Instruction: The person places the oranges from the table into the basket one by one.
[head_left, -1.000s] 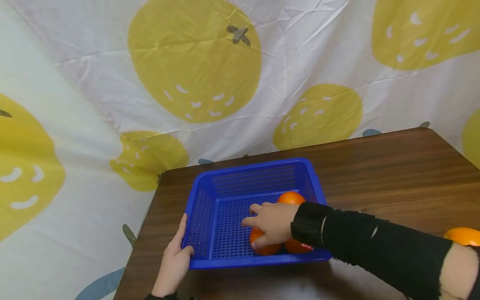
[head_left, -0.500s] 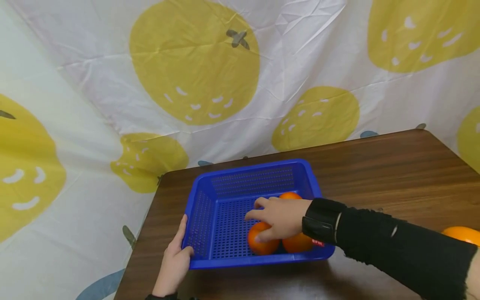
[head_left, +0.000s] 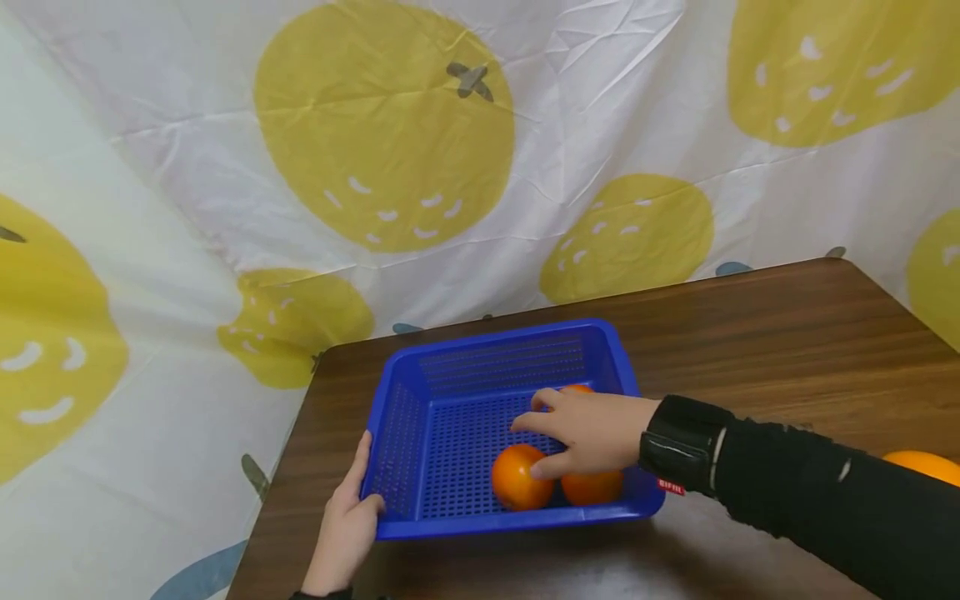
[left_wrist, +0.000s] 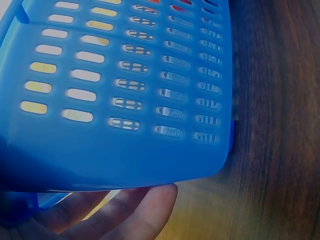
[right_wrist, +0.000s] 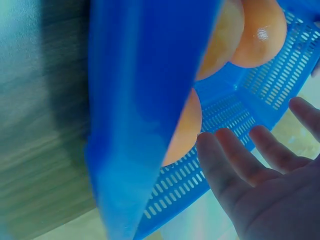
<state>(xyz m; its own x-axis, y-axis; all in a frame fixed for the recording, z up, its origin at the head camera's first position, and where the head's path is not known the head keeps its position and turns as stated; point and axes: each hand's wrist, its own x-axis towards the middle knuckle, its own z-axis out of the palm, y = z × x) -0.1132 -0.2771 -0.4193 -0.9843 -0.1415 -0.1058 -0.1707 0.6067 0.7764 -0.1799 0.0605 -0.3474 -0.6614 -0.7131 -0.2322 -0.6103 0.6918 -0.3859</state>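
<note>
A blue slotted plastic basket point(head_left: 465, 450) rests on the table. Three oranges lie at its right side: a front-left orange point(head_left: 521, 477), a front-right orange point(head_left: 592, 489) and a rear orange point(head_left: 577, 389), mostly covered by the hand. My left hand point(head_left: 343, 521) grips the basket's left rim near the front corner; its fingertips point(left_wrist: 157, 202) show under the rim in the left wrist view. My right hand point(head_left: 588, 429) hovers over the oranges with fingers spread and slightly bent, holding nothing. Its thumb overlaps the front-left orange's edge; whether it touches I cannot tell.
Another orange point(head_left: 922, 467) lies at the far right, partly covered by the right forearm. The brown wooden table point(head_left: 787, 333) extends right of the basket. Behind it hangs a white cloth point(head_left: 480, 275) with yellow fruit prints.
My right hand has drawn back to the right, uncovering more of the two front oranges, and its thumb has come off most of the front-left one. The left hand and basket stay put.
</note>
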